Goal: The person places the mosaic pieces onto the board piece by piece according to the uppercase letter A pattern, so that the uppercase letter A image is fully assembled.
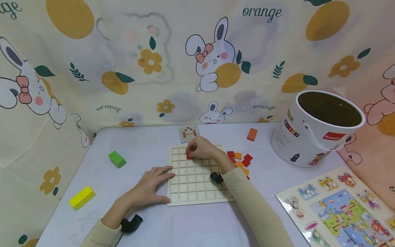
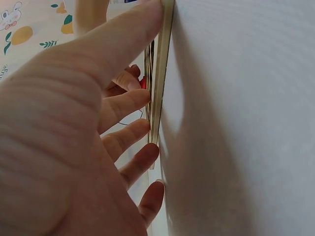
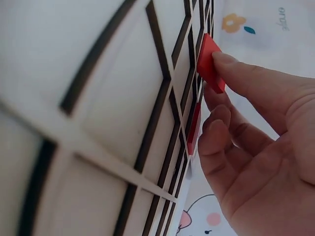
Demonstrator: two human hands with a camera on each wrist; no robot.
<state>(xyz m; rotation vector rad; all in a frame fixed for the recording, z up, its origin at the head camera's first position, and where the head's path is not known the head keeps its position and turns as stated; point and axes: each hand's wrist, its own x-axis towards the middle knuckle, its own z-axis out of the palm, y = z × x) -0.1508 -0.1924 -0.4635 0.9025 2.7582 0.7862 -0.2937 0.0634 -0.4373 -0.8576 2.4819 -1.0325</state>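
Observation:
A pale wooden grid board [image 1: 192,187] lies flat on the white table. My left hand [image 1: 147,188] rests along its left edge, fingers spread and fairly straight, with the thumb at the near corner. Over the far left part of the grid, my right hand [image 1: 202,148] pinches a thin red square tile [image 3: 208,65] between thumb and fingers. That tile stands tilted against the grid. Another red tile [image 3: 195,129] sits in a cell close by, seen in the right wrist view. Just behind the board lies a small pattern card [image 1: 189,133].
Loose red and orange tiles [image 1: 239,164] lie right of the board. An orange block [image 1: 252,134] is farther back, beside a white bucket [image 1: 287,140]. A picture puzzle [image 1: 308,206] occupies the near right; green [image 1: 117,159] and yellow [image 1: 82,198] blocks lie left.

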